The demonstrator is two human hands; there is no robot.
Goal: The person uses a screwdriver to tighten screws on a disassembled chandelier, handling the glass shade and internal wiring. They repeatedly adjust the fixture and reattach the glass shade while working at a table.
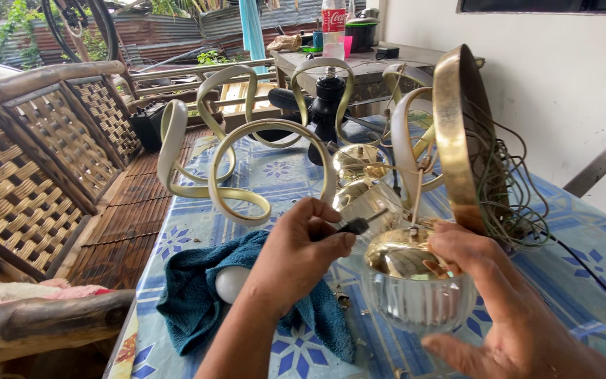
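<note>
Left hand (296, 249) grip clenched on dark tool handle (354, 226), tip hidden, right hand (489, 288) grasping brass lamp cup (405, 256), fingers partly cut off

Bulb (231, 283) on cloth (198, 302), left of glass shade (415, 302)
</note>
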